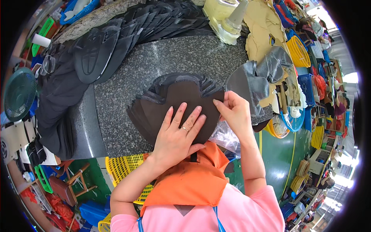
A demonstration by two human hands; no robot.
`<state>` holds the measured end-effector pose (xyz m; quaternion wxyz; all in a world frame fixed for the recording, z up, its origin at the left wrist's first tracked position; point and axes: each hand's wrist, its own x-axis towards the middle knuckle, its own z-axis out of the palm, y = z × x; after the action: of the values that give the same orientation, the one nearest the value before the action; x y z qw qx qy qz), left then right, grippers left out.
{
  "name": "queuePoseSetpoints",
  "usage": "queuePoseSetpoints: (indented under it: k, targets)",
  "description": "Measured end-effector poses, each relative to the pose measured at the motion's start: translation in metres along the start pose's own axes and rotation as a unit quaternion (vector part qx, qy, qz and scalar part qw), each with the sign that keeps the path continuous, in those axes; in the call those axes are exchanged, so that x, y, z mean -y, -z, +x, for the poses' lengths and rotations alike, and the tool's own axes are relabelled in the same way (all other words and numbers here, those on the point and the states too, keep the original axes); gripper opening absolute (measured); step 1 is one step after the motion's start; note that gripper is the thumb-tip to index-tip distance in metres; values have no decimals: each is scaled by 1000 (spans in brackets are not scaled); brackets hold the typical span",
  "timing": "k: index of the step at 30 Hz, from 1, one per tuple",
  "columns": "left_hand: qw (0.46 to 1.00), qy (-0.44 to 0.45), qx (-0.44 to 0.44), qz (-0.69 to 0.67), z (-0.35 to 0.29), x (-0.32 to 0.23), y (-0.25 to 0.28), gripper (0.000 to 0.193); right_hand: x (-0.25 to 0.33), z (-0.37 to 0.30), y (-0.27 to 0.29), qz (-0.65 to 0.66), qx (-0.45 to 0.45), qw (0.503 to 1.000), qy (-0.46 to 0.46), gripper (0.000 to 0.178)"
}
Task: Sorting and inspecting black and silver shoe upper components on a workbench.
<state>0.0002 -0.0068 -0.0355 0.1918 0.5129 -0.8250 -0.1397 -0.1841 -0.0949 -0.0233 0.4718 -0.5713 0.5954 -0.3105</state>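
A fanned stack of dark brown cut leather pieces [181,102] lies at the near edge of the speckled granite desk [127,89], with the left hand [177,133] pressed flat on top, fingers spread, and the right hand [232,110] pinching the top piece's right edge, its grip closed on that edge. Beyond, black sole-shaped pieces [116,42] fan across the desk's far side, grey pieces [255,77] sit to the right, and yellow baskets [297,50] and blue crates [307,87] crowd the workshop over a green floor [278,158].
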Motion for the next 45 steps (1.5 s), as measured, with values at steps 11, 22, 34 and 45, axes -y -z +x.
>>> queuePoseSetpoints:
  k: [11,22,34,45]
  targets:
    - [914,213,-165,304,4,148,85,59,-15,11,39,-47,-185,971,143,9]
    - [944,261,-138,151,-20,249,90,50,39,7,-10,-97,2,959,268,6]
    - [910,155,-363,-126,32,132,105,19,80,41,-73,-263,1,786,560,46]
    - [720,222,-542,-371,-29,218,157,11,23,-29,-18,-283,-34,724,628,27]
